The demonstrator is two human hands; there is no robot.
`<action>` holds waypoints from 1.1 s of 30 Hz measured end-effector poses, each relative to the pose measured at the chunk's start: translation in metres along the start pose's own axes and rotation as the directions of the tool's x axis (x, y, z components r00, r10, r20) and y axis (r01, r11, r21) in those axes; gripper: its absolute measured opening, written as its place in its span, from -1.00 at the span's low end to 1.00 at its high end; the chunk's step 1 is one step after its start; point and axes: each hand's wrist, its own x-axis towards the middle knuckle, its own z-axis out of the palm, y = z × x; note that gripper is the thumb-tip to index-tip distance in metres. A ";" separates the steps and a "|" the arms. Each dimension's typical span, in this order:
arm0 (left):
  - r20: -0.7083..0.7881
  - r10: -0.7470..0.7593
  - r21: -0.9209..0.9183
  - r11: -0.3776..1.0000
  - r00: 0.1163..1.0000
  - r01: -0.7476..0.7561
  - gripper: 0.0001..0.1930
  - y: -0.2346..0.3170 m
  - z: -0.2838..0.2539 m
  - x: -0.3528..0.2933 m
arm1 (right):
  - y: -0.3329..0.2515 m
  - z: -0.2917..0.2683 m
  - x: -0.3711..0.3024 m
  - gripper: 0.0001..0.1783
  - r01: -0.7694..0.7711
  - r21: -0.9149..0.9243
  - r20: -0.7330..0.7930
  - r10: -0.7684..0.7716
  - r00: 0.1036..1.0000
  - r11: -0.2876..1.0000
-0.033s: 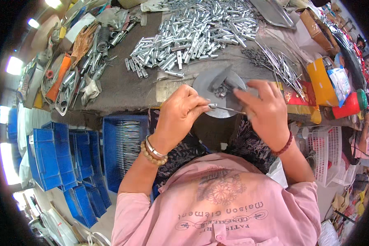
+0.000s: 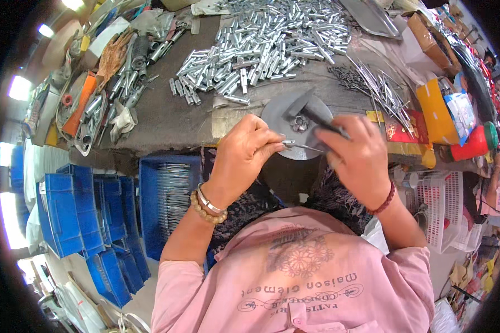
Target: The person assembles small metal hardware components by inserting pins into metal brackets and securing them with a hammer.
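My left hand (image 2: 247, 147) is closed in a pinch around a small silver metal tube (image 2: 288, 143). From the tube's right end a thin metal rod (image 2: 311, 148) reaches toward my right hand (image 2: 361, 155). That hand is smeared by motion, its fingertips beside the rod and overlapping the dark handle of a hammer (image 2: 318, 119). Whether they grip the handle or the rod, I cannot tell. The hammer's head is above a round grey metal disc (image 2: 273, 114) at the table's near edge. A few small shiny metal pieces (image 2: 299, 124) sit at the disc's middle.
A large heap of silver metal tubes (image 2: 261, 50) covers the table's far middle. Thin rods (image 2: 380, 89) lie at the right, near a yellow packet (image 2: 436, 108) and a red container (image 2: 472, 143). Tools crowd the left side. A blue bin (image 2: 150, 194) holds rods below.
My right hand has shifted slightly, and more of the hammer's handle shows by its fingers. The left hand has stayed in place with the tube.
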 end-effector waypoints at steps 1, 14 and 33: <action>-0.003 0.009 0.005 1.000 1.000 -0.009 -0.80 -0.001 0.001 -0.001 | -0.009 -0.001 -0.006 -0.63 -0.059 0.026 0.112 0.056 0.992 0.998; -0.294 -0.217 -0.163 0.971 0.931 0.174 -0.55 0.022 0.030 -0.038 | -0.040 0.016 -0.041 -0.59 -0.657 0.583 0.584 0.315 0.748 0.477; -0.140 -0.594 -0.771 0.567 0.792 0.289 -0.34 0.000 0.021 -0.072 | -0.069 0.044 -0.037 -0.43 -0.757 0.594 0.743 0.177 0.646 0.272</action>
